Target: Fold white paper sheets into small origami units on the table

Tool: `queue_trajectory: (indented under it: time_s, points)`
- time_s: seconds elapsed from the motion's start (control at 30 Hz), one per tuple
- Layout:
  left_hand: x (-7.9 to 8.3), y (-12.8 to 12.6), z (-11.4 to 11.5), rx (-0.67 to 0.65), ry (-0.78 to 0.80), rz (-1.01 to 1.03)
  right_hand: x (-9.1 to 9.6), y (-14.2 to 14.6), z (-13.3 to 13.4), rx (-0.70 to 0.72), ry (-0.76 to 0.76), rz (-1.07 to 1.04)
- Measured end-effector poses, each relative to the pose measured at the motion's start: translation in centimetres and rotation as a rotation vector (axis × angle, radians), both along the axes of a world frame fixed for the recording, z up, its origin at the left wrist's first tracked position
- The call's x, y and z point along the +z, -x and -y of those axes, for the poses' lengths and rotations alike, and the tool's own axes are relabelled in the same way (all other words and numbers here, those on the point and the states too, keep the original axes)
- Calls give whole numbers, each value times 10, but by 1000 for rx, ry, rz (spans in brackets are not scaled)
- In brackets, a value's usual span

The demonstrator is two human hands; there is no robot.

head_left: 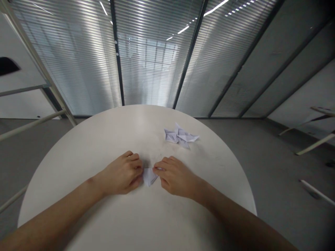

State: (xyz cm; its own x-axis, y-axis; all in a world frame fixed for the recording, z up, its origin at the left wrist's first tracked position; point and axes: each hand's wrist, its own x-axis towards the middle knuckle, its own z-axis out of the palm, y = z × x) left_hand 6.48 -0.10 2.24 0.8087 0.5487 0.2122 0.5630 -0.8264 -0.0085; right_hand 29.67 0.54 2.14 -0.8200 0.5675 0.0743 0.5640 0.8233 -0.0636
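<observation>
Both bare forearms stretch out over a round white table (86, 146), and the 2 hands meet near its middle, close to the person's side. Between them lies a small folded piece of white paper (149, 176), flat on the tabletop, its pointed end turned toward the person. The left hand (123, 174) rests knuckles up with its fingers curled loosely inward, the fingertips pressing on the paper's left edge. The right hand (176, 176) lies the same way on the other side, fingers bent and drawn together, the tips pinching or pressing the paper's right edge; I cannot tell which, because the fingers hide the contact. Neither hand is spread wide, and both are narrowed around the little fold, which stays on the table surface rather than lifted.

Farther out on the table, beyond the right hand and well apart from it, sits a small cluster of folded paper shapes (181, 136), white with sharp points sticking out; 2 or 3 pieces seem to lie touching each other, though the exact count is hard to make out. Behind the table runs a glass wall with closed blinds (146, 62) and dark frames, and grey floor (274, 164) spreads to the right
</observation>
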Motion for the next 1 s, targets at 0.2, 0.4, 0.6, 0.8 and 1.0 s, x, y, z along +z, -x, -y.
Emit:
queue_trajectory:
  time_s: [0.2, 0.4, 0.6, 0.8, 1.0]
  points:
    - [-8, -4, -1, -21, -168, -60, -6, 4, -2, 41, -78, 40]
    - [-17, -6, 0, -70, -248, -44, -11, 2, -4, 78, -109, 27]
    - [-21, -8, -1, 63, -174, 77, -13, 5, -8, -46, -80, -74]
    - [-22, -9, 1, 220, 156, 504, -4, 13, -6, -277, 139, -397]
    - [-23, -21, 5, 182, 120, 412, -11, 20, -3, -379, 401, -674]
